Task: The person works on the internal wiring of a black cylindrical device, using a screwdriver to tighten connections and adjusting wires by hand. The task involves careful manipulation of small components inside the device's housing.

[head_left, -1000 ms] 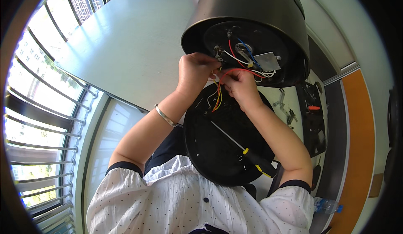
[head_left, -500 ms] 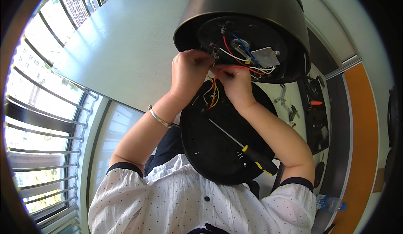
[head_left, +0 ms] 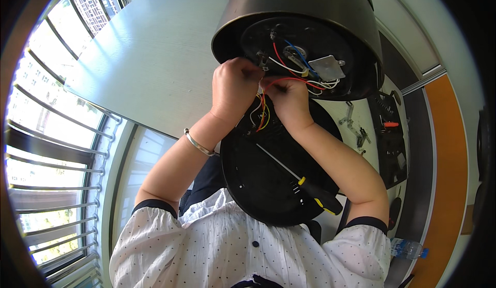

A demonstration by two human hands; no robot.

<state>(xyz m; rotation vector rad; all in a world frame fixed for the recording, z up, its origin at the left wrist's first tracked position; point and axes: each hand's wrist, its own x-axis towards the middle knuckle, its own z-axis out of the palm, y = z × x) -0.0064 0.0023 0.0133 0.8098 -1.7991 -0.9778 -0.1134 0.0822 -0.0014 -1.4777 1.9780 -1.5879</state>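
A dark metal pot-shaped appliance (head_left: 305, 1) lies tipped on its side, its wired underside facing me. Red, blue and white wires (head_left: 289, 68) cross this underside beside a shiny metal plate (head_left: 327, 68). At its lower left rim my left hand (head_left: 232, 84) is closed in a pinch; what it grips is hidden by the fingers. Close beside it, my right hand (head_left: 288, 99) pinches a red wire (head_left: 276, 81). Below the hands, red, yellow and white wires (head_left: 264, 115) run down into a black round base cover (head_left: 258, 184). On that cover rests a screwdriver (head_left: 310, 187) with a black and yellow handle.
A pale tabletop (head_left: 155, 55) stretches left of the appliance. To the right are metal parts (head_left: 352, 125) and a black tool case (head_left: 390, 143) with an orange-red tool (head_left: 391, 125). A plastic bottle (head_left: 408, 248) lies at lower right. Barred windows (head_left: 57, 169) line the left.
Both hands stay at the wires with only slight finger movement. The view has shifted a little; the appliance, cover and screwdriver keep their places.
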